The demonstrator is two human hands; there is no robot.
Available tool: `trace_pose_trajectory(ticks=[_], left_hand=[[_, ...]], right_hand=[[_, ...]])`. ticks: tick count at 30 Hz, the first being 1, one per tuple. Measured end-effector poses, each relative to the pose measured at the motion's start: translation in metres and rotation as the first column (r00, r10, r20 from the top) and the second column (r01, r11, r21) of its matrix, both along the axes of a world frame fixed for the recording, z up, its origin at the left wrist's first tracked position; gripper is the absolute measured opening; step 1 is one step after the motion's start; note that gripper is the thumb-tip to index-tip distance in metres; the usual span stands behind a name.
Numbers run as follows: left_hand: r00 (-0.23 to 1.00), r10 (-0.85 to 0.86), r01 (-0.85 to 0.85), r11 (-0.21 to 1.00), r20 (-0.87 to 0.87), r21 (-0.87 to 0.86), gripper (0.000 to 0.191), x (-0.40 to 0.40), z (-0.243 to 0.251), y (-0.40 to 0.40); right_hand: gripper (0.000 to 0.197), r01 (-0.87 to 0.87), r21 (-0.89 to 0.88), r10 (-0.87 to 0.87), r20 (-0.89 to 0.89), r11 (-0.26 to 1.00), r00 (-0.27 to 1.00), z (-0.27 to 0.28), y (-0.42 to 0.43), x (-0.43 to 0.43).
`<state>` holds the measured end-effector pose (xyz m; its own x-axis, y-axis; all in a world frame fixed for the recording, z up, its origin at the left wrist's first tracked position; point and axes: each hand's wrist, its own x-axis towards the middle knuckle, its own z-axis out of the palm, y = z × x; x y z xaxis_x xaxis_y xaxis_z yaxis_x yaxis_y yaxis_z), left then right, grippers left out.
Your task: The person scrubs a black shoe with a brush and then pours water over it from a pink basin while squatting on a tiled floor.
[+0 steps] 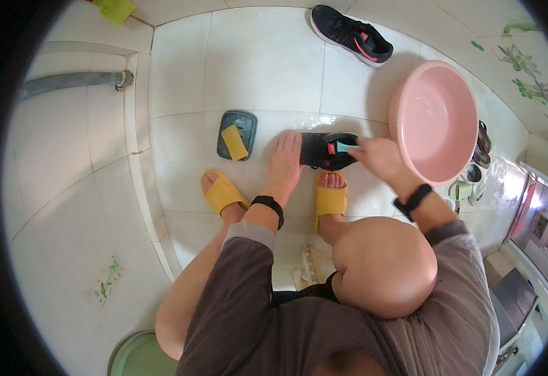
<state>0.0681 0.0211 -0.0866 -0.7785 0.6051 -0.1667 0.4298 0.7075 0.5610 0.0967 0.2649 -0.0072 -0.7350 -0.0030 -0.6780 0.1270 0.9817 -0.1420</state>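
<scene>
A black sneaker (320,151) lies on the wet tiled floor in front of my feet, toe to the left. My left hand (285,160) holds its toe end, fingers extended along the front. In my right hand (378,159) is the light-blue handle (347,146) of what looks like a brush. The handle reaches over the sneaker's opening, near a coral-red patch; the tool's head cannot be made out. To the left, a yellow bar of soap (235,142) rests slantwise on a dark soap dish (247,123). The matching black sneaker (349,35) stands apart near the far wall.
A pink plastic basin (436,122) stands close to my right forearm. Beyond it are several other shoes (483,143). Yellow slides (331,195) are on my feet. A grey pipe (76,82) runs along the left, and a green tub (142,355) sits at lower left.
</scene>
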Motion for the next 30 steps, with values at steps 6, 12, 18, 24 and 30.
trace_pose_trajectory(ticks=[6,12,18,24,30], left_hand=[[0.999,-0.020,0.020,1.000,-0.041,0.003,0.072,0.000,0.002,-0.013],[0.999,-0.002,0.002,1.000,-0.041,0.009,0.072,0.000,0.004,-0.001],[1.000,0.006,-0.006,1.000,-0.012,-0.016,0.074,0.001,-0.003,-0.007],[1.000,-0.021,0.021,1.000,-0.002,-0.022,0.072,0.005,-0.008,-0.008],[0.999,0.018,-0.018,1.000,-0.047,0.018,0.068,0.009,0.000,-0.005]], right_hand=[[0.036,-0.097,-0.121,0.101,0.022,0.988,0.995,0.003,-0.008,0.006],[0.036,-0.034,-0.079,0.031,-0.040,0.996,0.999,-0.016,-0.035,0.005],[0.034,-0.038,-0.018,0.038,0.008,0.999,0.999,0.003,-0.013,-0.001],[0.031,-0.116,-0.131,0.117,0.003,0.985,0.993,-0.009,-0.033,0.003],[0.032,-0.147,-0.047,0.146,-0.036,0.988,0.989,-0.006,-0.029,-0.015]])
